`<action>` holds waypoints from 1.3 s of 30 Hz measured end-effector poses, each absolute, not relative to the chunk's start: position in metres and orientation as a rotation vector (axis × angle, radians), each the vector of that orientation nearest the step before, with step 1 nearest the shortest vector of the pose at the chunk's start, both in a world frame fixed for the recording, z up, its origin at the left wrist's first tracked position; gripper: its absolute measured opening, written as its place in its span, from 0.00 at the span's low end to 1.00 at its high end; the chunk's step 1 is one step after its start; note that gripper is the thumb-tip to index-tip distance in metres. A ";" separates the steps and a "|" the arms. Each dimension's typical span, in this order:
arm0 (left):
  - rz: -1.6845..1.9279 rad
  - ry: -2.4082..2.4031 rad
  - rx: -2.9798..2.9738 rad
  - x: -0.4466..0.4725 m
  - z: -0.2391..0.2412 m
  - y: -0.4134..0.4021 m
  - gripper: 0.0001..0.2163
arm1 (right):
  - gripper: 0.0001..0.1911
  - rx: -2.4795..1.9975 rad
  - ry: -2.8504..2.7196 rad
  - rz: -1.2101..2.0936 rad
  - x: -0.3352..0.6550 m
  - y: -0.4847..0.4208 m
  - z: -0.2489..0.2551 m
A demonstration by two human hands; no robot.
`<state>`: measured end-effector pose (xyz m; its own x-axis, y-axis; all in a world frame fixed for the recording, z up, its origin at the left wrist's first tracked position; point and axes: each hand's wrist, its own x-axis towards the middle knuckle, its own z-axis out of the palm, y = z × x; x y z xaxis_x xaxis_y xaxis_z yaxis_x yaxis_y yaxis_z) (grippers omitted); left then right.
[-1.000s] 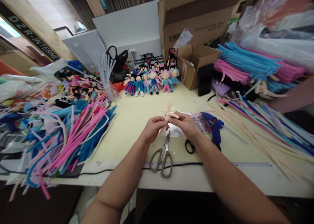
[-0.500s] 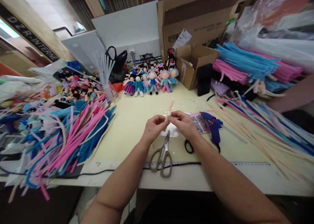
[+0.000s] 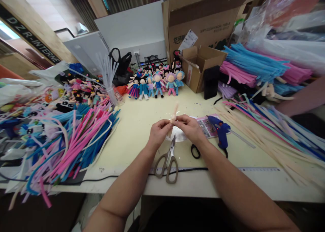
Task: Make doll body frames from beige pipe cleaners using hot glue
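black bag (image 3: 124,66), large cardboard box (image 3: 198,25), white panel (image 3: 132,25)

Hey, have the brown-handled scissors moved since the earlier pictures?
No; the brown-handled scissors lie in the same place, their handles across the ruler strip near the table's front edge.

Soft, fuzzy pile is seen on the beige piece (image 3: 173,118) | shiny metal is shown in the scissor blades (image 3: 173,144), smooth plastic in the handles (image 3: 173,181) | blue plastic is displayed by the glue gun (image 3: 222,135) | matt cardboard is seen in the large box (image 3: 200,20) | smooth finish is borne by the tabletop (image 3: 132,133)
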<state>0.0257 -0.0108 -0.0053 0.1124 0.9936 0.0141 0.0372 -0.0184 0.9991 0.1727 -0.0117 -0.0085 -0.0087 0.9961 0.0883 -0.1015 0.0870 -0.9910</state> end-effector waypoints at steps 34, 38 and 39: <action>1.033 1.019 1.188 0.028 0.000 -0.011 0.15 | 0.11 -1.047 -1.164 1.206 0.167 -0.017 -0.004; 1.053 1.127 1.283 0.029 0.002 -0.012 0.10 | 0.11 -1.091 -1.176 1.120 0.165 -0.016 -0.008; 1.050 1.139 1.297 0.029 0.002 -0.012 0.10 | 0.11 -1.081 -1.171 1.120 0.165 -0.016 -0.009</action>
<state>0.0292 -0.0123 0.0023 0.1563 0.9873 -0.0295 0.0511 0.0217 0.9985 0.1651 -0.0157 -0.0090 0.0535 0.9911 0.1222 -0.0778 0.1261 -0.9890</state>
